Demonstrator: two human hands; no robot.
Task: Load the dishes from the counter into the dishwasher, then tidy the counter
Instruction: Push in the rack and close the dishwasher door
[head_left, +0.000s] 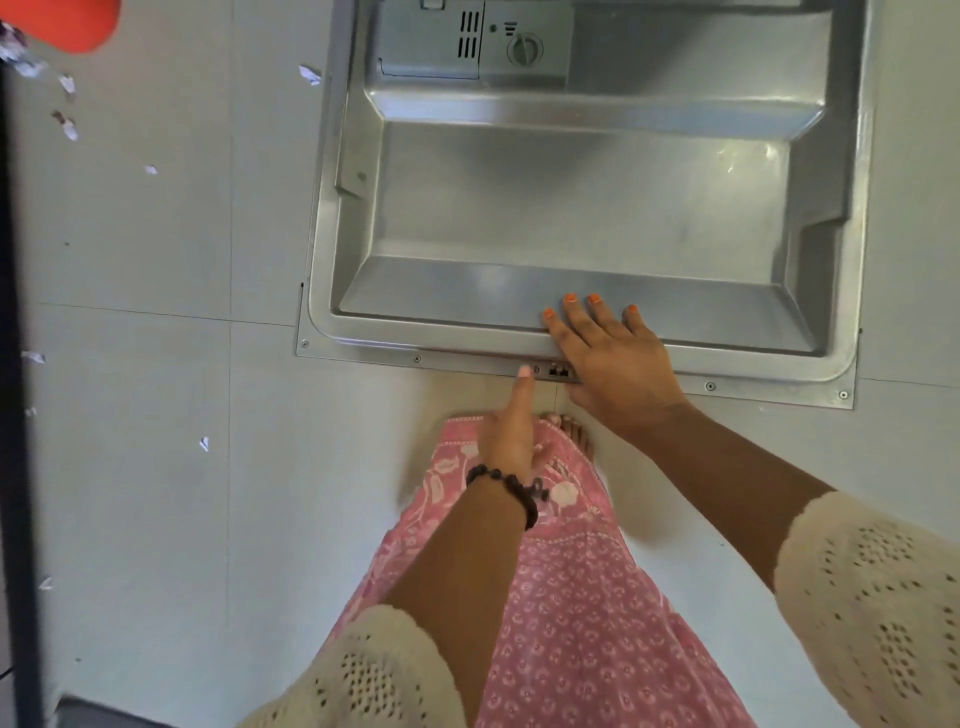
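Dishwasher door (582, 208) lies open and flat, its free edge toward six o'clock and its long axis from three to nine. Right hand (615, 358) rests there with fingers straight, holding nothing. Left hand (511, 439) touches the control strip (556, 371) with one extended finger.

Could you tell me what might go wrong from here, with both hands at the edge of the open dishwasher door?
The left hand points a finger at the control buttons on the dishwasher door; a press could start or change a cycle. The right hand lies flat over the door's rim, so lifting the door carelessly might pinch fingers. Paper scraps litter the floor near bare feet, possibly slippery.
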